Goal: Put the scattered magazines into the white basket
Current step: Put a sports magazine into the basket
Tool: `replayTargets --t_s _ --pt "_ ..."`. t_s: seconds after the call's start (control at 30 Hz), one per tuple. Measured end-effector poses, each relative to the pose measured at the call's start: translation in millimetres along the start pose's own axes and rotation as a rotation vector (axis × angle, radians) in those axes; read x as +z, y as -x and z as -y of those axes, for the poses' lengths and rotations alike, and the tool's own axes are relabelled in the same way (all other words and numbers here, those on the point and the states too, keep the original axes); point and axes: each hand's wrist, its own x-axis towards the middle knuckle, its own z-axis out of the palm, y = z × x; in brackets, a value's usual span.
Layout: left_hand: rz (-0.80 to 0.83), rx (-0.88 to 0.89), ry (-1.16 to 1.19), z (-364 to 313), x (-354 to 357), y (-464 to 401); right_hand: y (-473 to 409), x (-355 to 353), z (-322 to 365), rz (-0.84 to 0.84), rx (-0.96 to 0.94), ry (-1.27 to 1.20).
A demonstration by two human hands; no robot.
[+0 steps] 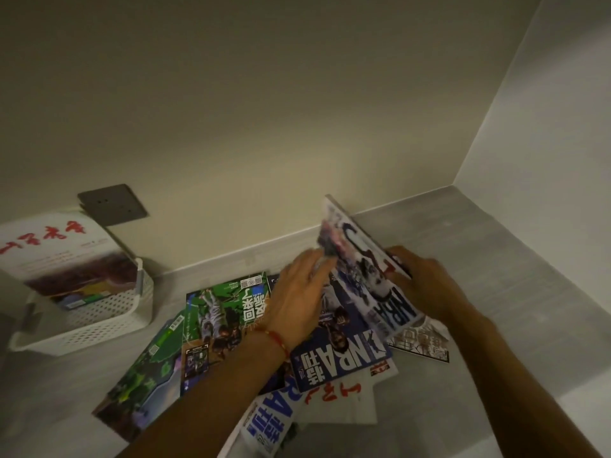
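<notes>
Our right hand (426, 285) grips a tilted "NBA" magazine (367, 269); left hand (297, 292) touches it, fingers straight. Blue "NBA" cover (340, 355) lies below; white basket (99, 322) left.

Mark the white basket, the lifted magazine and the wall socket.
white basket (99, 320): head view, perforated front wall.
lifted magazine (367, 259): head view, cover's middle.
wall socket (112, 204): head view, plate centre.

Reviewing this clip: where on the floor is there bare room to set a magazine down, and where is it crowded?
Bare floor runs from the right hand to the wall corner, and in front of the white basket, left of the green magazine. The centre is crowded: overlapping magazines fan out beneath both hands, left hand included.
</notes>
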Motion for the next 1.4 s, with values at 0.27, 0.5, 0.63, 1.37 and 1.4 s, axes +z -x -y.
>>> replayTargets --t_s 0.27,0.5,0.63,1.37,1.4 --pt "0.356 -0.059 -0.089 40 -68 -19 -45 -24 116 0.162 -0.568 0.384" --pt "-0.014 -0.472 0.379 100 -70 83 -52 23 127 -0.223 -0.217 -0.566" --pt "-0.221 -0.734 0.551 129 -82 136 -38 95 141 0.005 0.155 -0.795" --pt "-0.608 -0.932 0.547 375 -260 251 -130 235 463 -0.113 -0.369 -0.221" --pt "-0.613 -0.957 0.569 385 -258 248 -137 240 465 -0.107 -0.36 -0.223"
